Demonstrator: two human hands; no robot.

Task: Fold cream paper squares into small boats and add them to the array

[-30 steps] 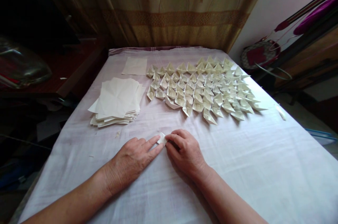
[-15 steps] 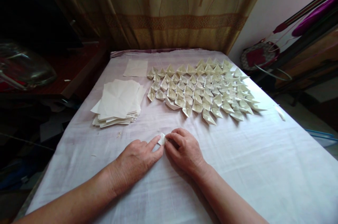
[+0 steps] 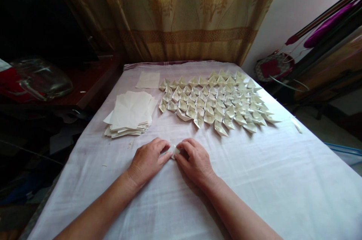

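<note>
A small folded piece of white paper [image 3: 174, 152] is pinched between my two hands, low over the front middle of the table. My left hand [image 3: 151, 157] grips its left side between thumb and fingers. On the opposite side, my right hand [image 3: 196, 160] holds it with thumb and bent fingers. The fingertips cover much of the paper, so its exact folds are hard to make out. Beyond my hands stand several rows of folded paper boats [image 3: 210, 100]. To the left of them lies a stack of paper sheets [image 3: 131, 110].
A single paper sheet [image 3: 148, 80] lies flat behind the stack on the white tablecloth [image 3: 254, 187]. A patterned curtain [image 3: 181, 14] hangs at the far edge. On the left a dark red cabinet [image 3: 90, 89] holds a glass jar [image 3: 42, 78]. A bag [image 3: 274, 66] is at right.
My left index finger has lifted from lying along the paper, and both hands now pinch it from the sides. The view has tilted up slightly.
</note>
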